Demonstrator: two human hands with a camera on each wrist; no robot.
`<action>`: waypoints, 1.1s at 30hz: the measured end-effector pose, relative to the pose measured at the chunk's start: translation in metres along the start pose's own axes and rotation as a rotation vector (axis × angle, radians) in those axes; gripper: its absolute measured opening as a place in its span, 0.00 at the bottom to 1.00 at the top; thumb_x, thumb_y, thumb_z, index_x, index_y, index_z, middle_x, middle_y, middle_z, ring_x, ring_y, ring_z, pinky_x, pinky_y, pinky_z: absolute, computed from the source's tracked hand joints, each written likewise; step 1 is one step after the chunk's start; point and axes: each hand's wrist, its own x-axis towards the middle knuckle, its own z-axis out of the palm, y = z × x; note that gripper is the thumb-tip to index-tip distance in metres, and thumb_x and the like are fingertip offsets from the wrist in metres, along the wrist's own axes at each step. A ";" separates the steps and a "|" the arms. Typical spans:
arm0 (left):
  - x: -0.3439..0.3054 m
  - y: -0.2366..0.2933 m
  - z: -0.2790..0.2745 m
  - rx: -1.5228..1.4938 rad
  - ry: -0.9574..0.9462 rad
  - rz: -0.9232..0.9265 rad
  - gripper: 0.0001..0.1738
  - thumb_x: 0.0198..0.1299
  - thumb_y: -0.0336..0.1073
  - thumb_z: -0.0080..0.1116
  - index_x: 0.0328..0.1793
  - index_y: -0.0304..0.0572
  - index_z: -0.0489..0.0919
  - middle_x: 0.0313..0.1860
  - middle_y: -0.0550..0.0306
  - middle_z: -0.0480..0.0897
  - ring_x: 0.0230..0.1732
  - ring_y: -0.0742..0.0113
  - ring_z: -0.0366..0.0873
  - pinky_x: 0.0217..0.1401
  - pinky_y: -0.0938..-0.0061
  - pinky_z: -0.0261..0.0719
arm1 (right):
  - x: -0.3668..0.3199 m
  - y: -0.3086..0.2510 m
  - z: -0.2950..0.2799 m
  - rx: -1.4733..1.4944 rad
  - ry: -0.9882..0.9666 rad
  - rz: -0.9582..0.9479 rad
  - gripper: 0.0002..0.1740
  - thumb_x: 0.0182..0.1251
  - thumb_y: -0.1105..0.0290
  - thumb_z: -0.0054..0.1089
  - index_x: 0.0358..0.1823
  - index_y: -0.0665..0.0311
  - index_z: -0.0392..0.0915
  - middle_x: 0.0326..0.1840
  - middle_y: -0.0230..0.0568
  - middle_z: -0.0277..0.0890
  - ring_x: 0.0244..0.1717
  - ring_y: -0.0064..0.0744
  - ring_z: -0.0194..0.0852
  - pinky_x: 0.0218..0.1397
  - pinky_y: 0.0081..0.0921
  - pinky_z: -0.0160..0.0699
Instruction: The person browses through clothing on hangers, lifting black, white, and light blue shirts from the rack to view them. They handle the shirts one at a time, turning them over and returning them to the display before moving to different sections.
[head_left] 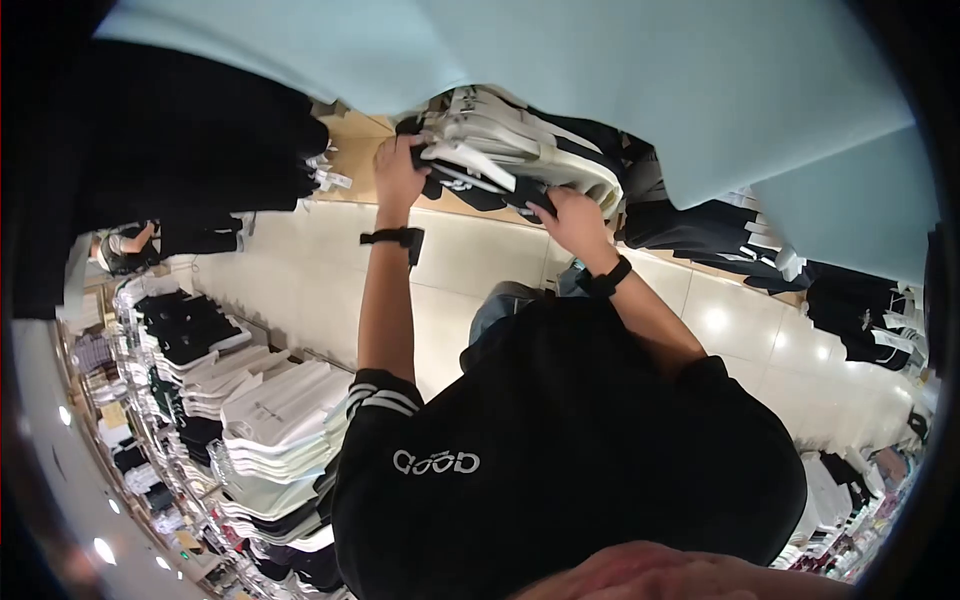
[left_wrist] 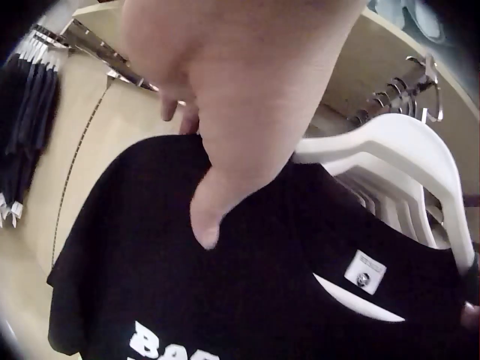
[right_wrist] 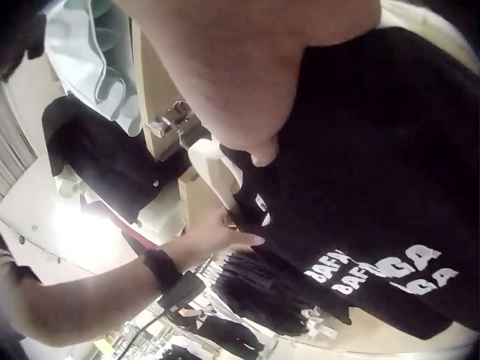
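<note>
A black T-shirt (left_wrist: 142, 247) with white block lettering hangs on a white hanger (left_wrist: 401, 139), its neck label showing in the left wrist view. My left hand (head_left: 398, 175) grips one shoulder of the shirt, with the thumb lying over the front and the fingers behind the cloth. At the opposite shoulder, my right hand (head_left: 580, 220) pinches the fabric, its thumb on the front in the right wrist view. Its other fingers are hidden there. More white hangers and pale garments (head_left: 490, 125) are packed right behind the shirt.
Light blue cloth (head_left: 640, 90) hangs close across the top of the head view. Dark clothes (head_left: 190, 130) hang to the left, and more black garments (head_left: 690, 230) to the right. A rack of white shirts (head_left: 280, 410) stands behind on the left, beyond a pale tiled floor (head_left: 300, 270).
</note>
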 end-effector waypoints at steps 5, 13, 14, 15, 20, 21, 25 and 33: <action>-0.039 -0.023 -0.026 -0.024 -0.255 0.096 0.33 0.40 0.51 0.80 0.50 0.40 0.82 0.46 0.44 0.85 0.51 0.40 0.80 0.55 0.53 0.76 | -0.012 0.009 -0.018 -0.043 0.132 -0.171 0.24 0.63 0.46 0.68 0.31 0.63 0.81 0.26 0.42 0.77 0.32 0.47 0.80 0.35 0.41 0.79; -0.111 0.006 -0.049 -0.210 -0.061 -0.035 0.33 0.42 0.59 0.81 0.23 0.36 0.75 0.19 0.48 0.76 0.21 0.46 0.72 0.25 0.62 0.70 | -0.027 -0.011 -0.069 -0.108 -0.010 -0.233 0.23 0.58 0.48 0.71 0.25 0.62 0.77 0.25 0.42 0.76 0.30 0.49 0.78 0.32 0.40 0.76; -0.117 0.001 -0.047 -0.199 -0.009 0.017 0.31 0.40 0.57 0.82 0.22 0.38 0.76 0.18 0.50 0.75 0.21 0.48 0.73 0.25 0.63 0.71 | -0.032 -0.012 -0.072 -0.108 -0.015 -0.247 0.21 0.56 0.50 0.72 0.27 0.61 0.78 0.27 0.41 0.78 0.32 0.48 0.80 0.33 0.39 0.77; -0.121 0.000 -0.043 -0.259 0.026 0.043 0.31 0.40 0.57 0.82 0.21 0.39 0.75 0.18 0.51 0.75 0.21 0.49 0.73 0.25 0.63 0.71 | -0.039 -0.013 -0.071 -0.128 -0.024 -0.241 0.21 0.56 0.50 0.72 0.27 0.61 0.78 0.27 0.41 0.78 0.32 0.48 0.80 0.33 0.39 0.77; -0.126 0.009 -0.047 -0.318 -0.017 0.009 0.28 0.40 0.55 0.82 0.23 0.38 0.79 0.21 0.52 0.79 0.22 0.51 0.76 0.27 0.65 0.74 | -0.060 -0.021 -0.051 -0.050 0.108 -0.028 0.18 0.48 0.58 0.78 0.27 0.63 0.79 0.26 0.43 0.76 0.31 0.49 0.78 0.33 0.40 0.75; -0.119 0.007 -0.046 -0.293 -0.046 0.018 0.29 0.41 0.57 0.81 0.24 0.39 0.79 0.21 0.52 0.80 0.23 0.50 0.77 0.27 0.65 0.74 | -0.058 -0.023 -0.048 0.002 0.110 0.032 0.18 0.48 0.59 0.79 0.27 0.64 0.79 0.25 0.44 0.76 0.30 0.52 0.77 0.33 0.40 0.74; -0.071 -0.001 -0.045 -0.302 0.048 0.122 0.35 0.45 0.71 0.72 0.21 0.44 0.79 0.16 0.53 0.78 0.21 0.49 0.78 0.24 0.65 0.74 | -0.038 -0.050 -0.059 -0.037 0.179 0.136 0.14 0.54 0.65 0.78 0.35 0.66 0.85 0.31 0.47 0.80 0.31 0.49 0.80 0.34 0.35 0.75; -0.029 -0.009 -0.014 -0.385 -0.021 0.139 0.39 0.44 0.76 0.68 0.22 0.41 0.81 0.18 0.50 0.79 0.24 0.49 0.80 0.27 0.63 0.77 | -0.025 -0.055 -0.055 -0.075 0.109 0.327 0.19 0.60 0.56 0.75 0.41 0.65 0.87 0.31 0.53 0.82 0.32 0.53 0.82 0.37 0.36 0.78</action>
